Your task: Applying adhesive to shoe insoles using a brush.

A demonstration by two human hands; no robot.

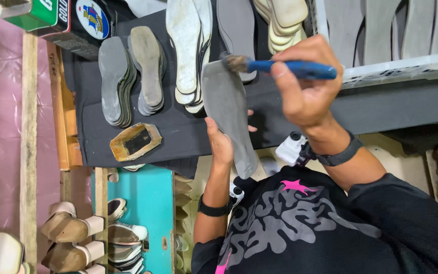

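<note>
- Grey insole (227, 109), flat, matte, shoe-shaped; centre of frame, narrow end toward upper centre, wide end toward lower centre.
- Left hand (220, 144) clamps insole along its lower-left edge, thumb on the face, fingertips poking out on the far side. Black band on that wrist.
- Right hand (305, 86) closed around a blue-handled brush (285, 67), upper centre-right of frame. Bristles touch the insole's upper end.
- Hands well apart from each other, joined only via brush-on-insole contact. Right wrist carries a black strap with a white device attached.
- Insole held above the dark work surface (178, 137), not lying on it.
- Stacks on that surface, upper left to upper centre: dark grey insole stack (115, 81), grey-brown stack (148, 68), white insole stack (188, 48), cream stack (282, 23) at top centre-right.
- Small open glue tray (135, 141), amber rim, dark inside, centre-left, just left of the left hand.
- Tin (59, 20) at upper left corner: green and black sides, round white-blue-red emblem label; text not reported.
- White crate (391, 35) upper right, holding upright grey insole blanks.
- Teal shelf (148, 203) lower left, with beige heeled shoes (69, 228) beside it.
- Person wears a black top with grey and pink print, lower right.
</note>
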